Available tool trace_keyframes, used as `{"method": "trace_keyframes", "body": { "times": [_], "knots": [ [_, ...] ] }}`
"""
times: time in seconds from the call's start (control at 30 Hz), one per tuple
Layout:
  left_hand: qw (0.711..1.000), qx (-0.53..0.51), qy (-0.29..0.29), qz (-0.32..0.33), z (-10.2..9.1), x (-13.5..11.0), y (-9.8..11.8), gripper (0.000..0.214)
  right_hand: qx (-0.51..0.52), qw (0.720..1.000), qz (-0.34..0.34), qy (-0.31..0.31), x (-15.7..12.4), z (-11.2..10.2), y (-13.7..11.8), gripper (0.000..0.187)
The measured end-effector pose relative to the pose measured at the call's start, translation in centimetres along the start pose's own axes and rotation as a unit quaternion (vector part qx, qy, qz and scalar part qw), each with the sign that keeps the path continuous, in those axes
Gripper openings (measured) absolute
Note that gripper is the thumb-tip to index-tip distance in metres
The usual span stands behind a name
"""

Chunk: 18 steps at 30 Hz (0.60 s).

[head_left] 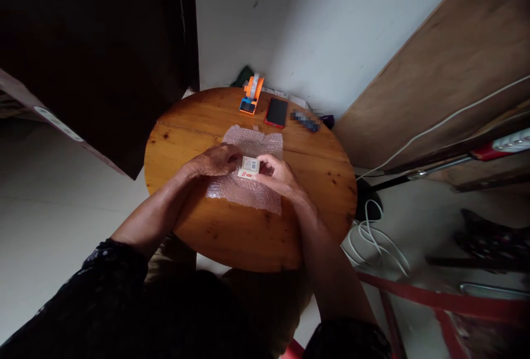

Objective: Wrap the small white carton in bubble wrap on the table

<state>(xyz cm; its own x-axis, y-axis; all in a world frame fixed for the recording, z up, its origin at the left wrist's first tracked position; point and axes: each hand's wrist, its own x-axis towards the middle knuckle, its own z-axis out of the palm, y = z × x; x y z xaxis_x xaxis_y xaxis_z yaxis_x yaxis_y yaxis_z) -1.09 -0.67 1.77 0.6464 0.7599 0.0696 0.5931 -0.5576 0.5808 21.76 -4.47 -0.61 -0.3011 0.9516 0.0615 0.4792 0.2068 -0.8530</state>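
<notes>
A small white box (249, 167) with a printed label and red marks is held between both my hands above a sheet of bubble wrap (252, 142) spread on a round wooden table (207, 226). My left hand (217, 160) grips the box's left side with curled fingers. On the box's right side, my right hand (277, 174) pinches it with fingers and thumb.
At the table's far edge stand an orange tape dispenser (252, 94), a red phone (276, 112) lying flat and a dark small object (305, 121). White cables (372, 237) lie on the floor to the right, by a leaning wooden board (434, 83). A dark cabinet (103, 44) stands left.
</notes>
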Motion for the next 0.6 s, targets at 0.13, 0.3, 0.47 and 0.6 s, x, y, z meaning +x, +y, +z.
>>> {"method": "trace_keyframes", "body": {
  "times": [0.13,0.3,0.47,0.6],
  "knots": [
    [1.000,0.019,0.004,0.016,0.0,0.0,-0.2,0.015,-0.011,1.000,0.003,-0.003,-0.1,-0.2,0.1,0.033],
    [1.000,-0.008,0.029,0.004,0.5,0.1,-0.2,0.023,-0.024,1.000,0.001,-0.010,0.0,-0.3,0.4,0.041],
    [0.992,-0.104,0.070,0.015,1.4,0.3,0.1,0.036,-0.064,0.991,-0.033,0.113,-1.4,-2.0,-1.6,0.040],
    [0.991,-0.117,0.064,0.026,1.5,0.4,0.3,0.040,-0.032,0.997,-0.033,-0.059,-3.1,-2.4,-4.1,0.029]
  ]
}}
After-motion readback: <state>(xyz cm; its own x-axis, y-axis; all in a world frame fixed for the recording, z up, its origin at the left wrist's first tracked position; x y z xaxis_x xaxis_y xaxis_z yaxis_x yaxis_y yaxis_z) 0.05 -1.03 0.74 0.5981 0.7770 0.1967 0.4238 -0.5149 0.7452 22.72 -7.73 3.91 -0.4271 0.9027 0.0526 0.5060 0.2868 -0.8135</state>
